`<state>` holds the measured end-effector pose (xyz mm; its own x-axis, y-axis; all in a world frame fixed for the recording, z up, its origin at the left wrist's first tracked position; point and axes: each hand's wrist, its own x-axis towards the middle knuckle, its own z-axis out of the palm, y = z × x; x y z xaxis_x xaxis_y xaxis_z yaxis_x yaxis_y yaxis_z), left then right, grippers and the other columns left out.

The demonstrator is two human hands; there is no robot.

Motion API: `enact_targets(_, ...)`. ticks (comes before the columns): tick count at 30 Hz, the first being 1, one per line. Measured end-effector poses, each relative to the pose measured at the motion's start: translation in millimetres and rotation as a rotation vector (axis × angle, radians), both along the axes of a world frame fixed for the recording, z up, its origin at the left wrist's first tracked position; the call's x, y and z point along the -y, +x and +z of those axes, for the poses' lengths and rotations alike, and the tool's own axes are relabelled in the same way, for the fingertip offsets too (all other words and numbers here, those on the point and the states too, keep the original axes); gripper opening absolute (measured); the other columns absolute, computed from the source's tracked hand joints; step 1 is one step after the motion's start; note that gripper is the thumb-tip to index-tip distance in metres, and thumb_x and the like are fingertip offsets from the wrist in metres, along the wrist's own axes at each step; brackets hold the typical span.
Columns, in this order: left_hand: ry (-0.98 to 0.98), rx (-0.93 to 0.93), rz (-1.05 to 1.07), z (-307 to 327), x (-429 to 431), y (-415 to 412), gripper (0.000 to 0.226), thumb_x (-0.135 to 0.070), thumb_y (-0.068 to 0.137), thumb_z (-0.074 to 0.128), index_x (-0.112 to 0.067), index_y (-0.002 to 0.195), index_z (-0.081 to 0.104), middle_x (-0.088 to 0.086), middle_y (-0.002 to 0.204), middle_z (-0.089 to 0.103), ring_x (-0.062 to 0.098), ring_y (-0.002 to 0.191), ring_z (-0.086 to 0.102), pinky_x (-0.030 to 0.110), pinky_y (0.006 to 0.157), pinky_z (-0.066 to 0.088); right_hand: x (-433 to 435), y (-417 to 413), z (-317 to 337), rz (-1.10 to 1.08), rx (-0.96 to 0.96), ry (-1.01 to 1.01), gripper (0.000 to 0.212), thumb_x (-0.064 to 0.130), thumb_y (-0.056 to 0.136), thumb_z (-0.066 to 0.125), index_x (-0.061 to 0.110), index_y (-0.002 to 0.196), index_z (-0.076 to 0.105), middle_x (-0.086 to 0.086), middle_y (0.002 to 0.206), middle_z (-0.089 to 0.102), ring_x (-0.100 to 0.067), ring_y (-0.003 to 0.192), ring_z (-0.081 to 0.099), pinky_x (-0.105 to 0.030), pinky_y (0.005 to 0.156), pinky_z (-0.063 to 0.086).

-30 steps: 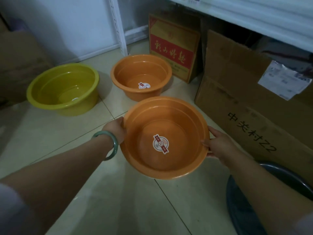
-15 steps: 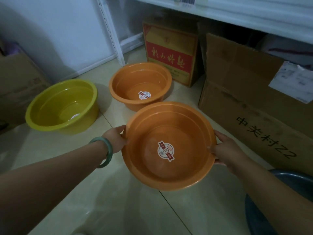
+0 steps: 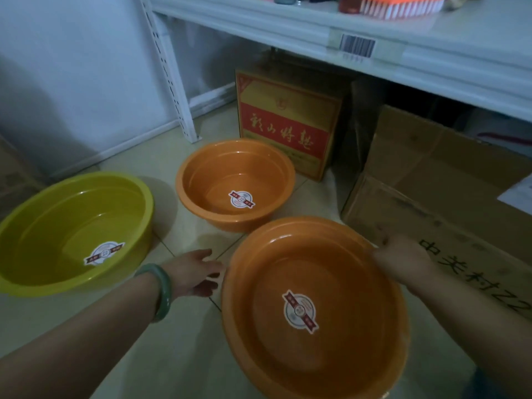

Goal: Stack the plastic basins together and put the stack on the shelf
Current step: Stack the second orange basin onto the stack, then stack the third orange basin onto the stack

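The left hand [image 3: 195, 272] has let go, fingers spread; the right hand [image 3: 403, 262] alone grips the near orange basin [image 3: 313, 309]. Centre it over the far orange basin [image 3: 234, 184] before nesting.

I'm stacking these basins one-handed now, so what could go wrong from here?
1. Only the right hand grips the near orange basin at its rim; the left hand is off it, so it may tip.
2. The far orange basin looks smaller, so nesting the held one into it may jam.

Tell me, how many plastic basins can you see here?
3. A yellow-green basin sits on the floor at left, a smaller orange basin by the red box, and a large orange basin nearest, at the right hand. None seems hidden.
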<state>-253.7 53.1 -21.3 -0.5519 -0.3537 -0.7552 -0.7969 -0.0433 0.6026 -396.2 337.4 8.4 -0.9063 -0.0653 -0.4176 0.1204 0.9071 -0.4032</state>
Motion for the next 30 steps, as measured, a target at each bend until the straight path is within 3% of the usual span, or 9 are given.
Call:
enact_targets(4, -0.029, -0.163, 0.204, -8, 48, -25, 0.068, -0.019, 0.088, 0.058, -0.009, 0.146, 0.023, 0.017, 0.123, 0.054, 0.032, 0.106, 0.058, 0.035, 0.079, 0.051, 44, -24, 1, -0.041, -0.110, -0.161, 0.067, 0.033, 0.089, 0.060, 0.024, 0.149, 0.031, -0.008, 0.121, 0.062, -0.021, 0.084, 0.060, -0.030, 0.068, 0.051)
enact_targets(6, -0.047, -0.202, 0.283, -14, 71, -38, 0.072, -0.023, 0.087, 0.059, -0.007, 0.146, 0.020, 0.019, 0.132, 0.050, 0.033, 0.113, 0.056, 0.035, 0.082, 0.051, 67, -37, -2, -0.062, -0.109, -0.275, 0.067, 0.030, 0.090, 0.061, 0.026, 0.149, 0.030, -0.008, 0.137, 0.055, -0.025, 0.098, 0.058, -0.032, 0.077, 0.048)
enact_targets(9, -0.076, -0.259, 0.359, -27, 100, -56, 0.068, -0.023, 0.087, 0.059, -0.003, 0.143, 0.026, 0.022, 0.135, 0.048, 0.038, 0.119, 0.053, 0.024, 0.060, 0.055, 101, -52, -10, -0.140, -0.099, -0.421, 0.068, 0.029, 0.089, 0.061, 0.028, 0.149, 0.029, -0.004, 0.144, 0.049, -0.026, 0.119, 0.055, -0.034, 0.090, 0.046)
enact_targets(11, -0.100, -0.296, 0.397, -36, 113, -68, 0.068, -0.024, 0.086, 0.060, -0.003, 0.142, 0.028, 0.024, 0.140, 0.045, 0.039, 0.123, 0.051, 0.028, 0.063, 0.053, 122, -57, -19, -0.205, -0.092, -0.531, 0.068, 0.027, 0.089, 0.062, 0.030, 0.148, 0.030, -0.002, 0.141, 0.052, -0.025, 0.118, 0.057, -0.039, 0.096, 0.048)
enact_targets(14, -0.169, -0.301, 0.433, -40, 120, -81, 0.083, -0.042, 0.078, 0.065, -0.009, 0.144, 0.025, 0.021, 0.131, 0.055, 0.033, 0.109, 0.060, 0.045, 0.090, 0.051, 151, -61, -32, -0.275, -0.065, -0.633, 0.068, 0.024, 0.089, 0.063, 0.031, 0.148, 0.031, -0.001, 0.141, 0.052, -0.025, 0.120, 0.057, -0.042, 0.099, 0.048)
enact_targets(17, -0.248, -0.313, 0.439, -41, 122, -92, 0.097, -0.057, 0.067, 0.065, -0.012, 0.144, 0.028, 0.015, 0.133, 0.057, 0.030, 0.111, 0.061, 0.044, 0.100, 0.047, 175, -66, -42, -0.330, -0.009, -0.668, 0.072, 0.026, 0.088, 0.065, 0.029, 0.149, 0.028, -0.004, 0.144, 0.051, -0.028, 0.123, 0.055, -0.045, 0.102, 0.047)
enact_targets(21, -0.321, -0.364, 0.412, -51, 122, -98, 0.069, -0.041, 0.077, 0.061, -0.017, 0.138, 0.040, 0.010, 0.128, 0.061, 0.031, 0.109, 0.062, 0.046, 0.095, 0.050, 187, -71, -56, -0.378, 0.033, -0.692, 0.075, 0.027, 0.089, 0.063, 0.020, 0.151, 0.023, -0.011, 0.145, 0.049, -0.030, 0.126, 0.054, -0.047, 0.103, 0.046)
enact_targets(24, -0.274, -0.407, 0.445, -61, 125, -97, 0.073, -0.039, 0.068, 0.059, -0.025, 0.137, 0.040, 0.008, 0.118, 0.066, 0.032, 0.100, 0.066, 0.049, 0.090, 0.052, 186, -73, -57, -0.376, 0.075, -0.705, 0.068, 0.018, 0.091, 0.060, 0.016, 0.150, 0.026, -0.013, 0.143, 0.051, -0.030, 0.121, 0.058, -0.046, 0.102, 0.048)
enact_targets(30, -0.263, -0.464, 0.474, -50, 112, -90, 0.055, -0.013, 0.084, 0.056, -0.018, 0.137, 0.041, 0.007, 0.108, 0.064, 0.032, 0.100, 0.065, 0.049, 0.090, 0.052, 179, -66, -56, -0.352, 0.098, -0.817, 0.057, 0.006, 0.092, 0.055, 0.013, 0.146, 0.037, -0.009, 0.128, 0.065, -0.024, 0.107, 0.067, -0.045, 0.096, 0.052)
